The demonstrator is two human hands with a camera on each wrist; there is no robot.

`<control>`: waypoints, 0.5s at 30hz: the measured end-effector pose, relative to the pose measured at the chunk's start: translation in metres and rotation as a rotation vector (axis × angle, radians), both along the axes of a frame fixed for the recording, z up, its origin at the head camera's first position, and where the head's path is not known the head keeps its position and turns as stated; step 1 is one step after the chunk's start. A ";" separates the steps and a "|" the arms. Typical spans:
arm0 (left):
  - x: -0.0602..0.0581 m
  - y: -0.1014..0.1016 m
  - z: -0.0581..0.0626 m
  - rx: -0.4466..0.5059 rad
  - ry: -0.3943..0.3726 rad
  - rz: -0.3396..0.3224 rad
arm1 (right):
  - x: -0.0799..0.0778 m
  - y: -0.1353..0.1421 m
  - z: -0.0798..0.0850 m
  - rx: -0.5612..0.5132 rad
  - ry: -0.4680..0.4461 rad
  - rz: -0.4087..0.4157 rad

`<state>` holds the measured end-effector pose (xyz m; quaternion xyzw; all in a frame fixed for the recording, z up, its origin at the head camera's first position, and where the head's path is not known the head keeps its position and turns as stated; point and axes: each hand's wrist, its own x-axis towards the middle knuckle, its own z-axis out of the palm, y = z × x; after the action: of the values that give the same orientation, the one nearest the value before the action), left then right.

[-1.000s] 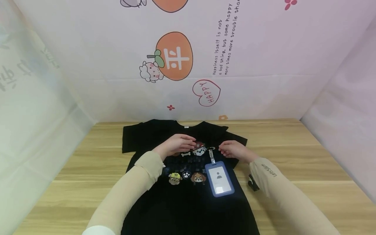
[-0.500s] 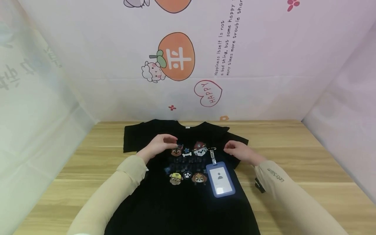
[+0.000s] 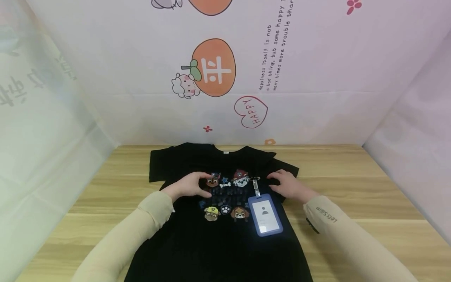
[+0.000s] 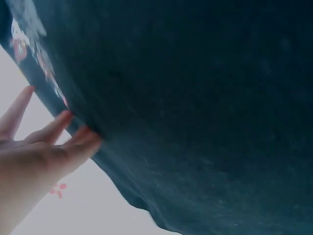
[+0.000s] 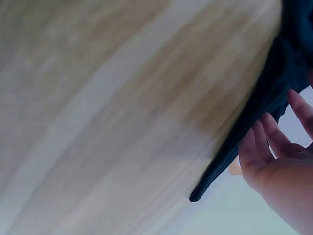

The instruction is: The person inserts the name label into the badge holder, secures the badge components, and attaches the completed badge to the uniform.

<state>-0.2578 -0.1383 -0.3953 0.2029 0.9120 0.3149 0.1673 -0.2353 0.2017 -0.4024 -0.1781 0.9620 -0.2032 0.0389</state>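
Note:
A black T-shirt with cartoon dog heads printed on its chest lies spread on the table. A blue-framed badge holder lies on the chest at the right. Its short clip strap leads up to a pin, which looks fastened to the cloth, though the detail is small. My left hand rests at the left of the print, thumb and fingers spread apart. My right hand lies by the right sleeve, near the pin, with relaxed fingers and nothing visible in them. Both wrist views show fingers at the dark cloth.
The wooden table shows on both sides of the shirt. A white printed curtain stands behind it, with pale sheets at left and right. A small dark item shows at my right cuff.
My left hand has moved left from the pin area and its thumb and fingers have spread apart. My right hand has drawn slightly right, away from the pin. The badge holder stays in place.

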 end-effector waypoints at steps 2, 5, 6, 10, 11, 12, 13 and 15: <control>0.005 0.004 0.001 -0.097 0.005 -0.049 | 0.001 0.000 -0.003 0.066 0.031 0.016; 0.012 0.009 0.002 -0.224 0.001 -0.096 | 0.001 -0.001 -0.005 0.150 0.053 0.022; 0.014 0.010 0.002 -0.253 -0.009 -0.099 | 0.001 -0.002 -0.005 0.172 0.058 0.023; 0.018 0.013 0.001 -0.306 -0.005 -0.108 | 0.001 -0.002 -0.005 0.233 0.054 0.022; 0.019 0.013 0.001 -0.310 -0.002 -0.107 | 0.000 -0.002 -0.005 0.245 0.056 0.028; 0.019 0.014 0.001 -0.312 -0.001 -0.105 | 0.000 -0.001 -0.005 0.253 0.056 0.035; 0.019 0.014 0.001 -0.313 0.000 -0.104 | -0.001 0.000 -0.005 0.262 0.056 0.042; 0.020 0.016 0.000 -0.310 0.004 -0.101 | -0.003 0.004 -0.004 0.271 0.050 0.054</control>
<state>-0.2378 -0.1226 -0.3950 0.2209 0.9386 0.1612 0.2102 -0.2384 0.2058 -0.4069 -0.2019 0.9762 -0.0655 0.0442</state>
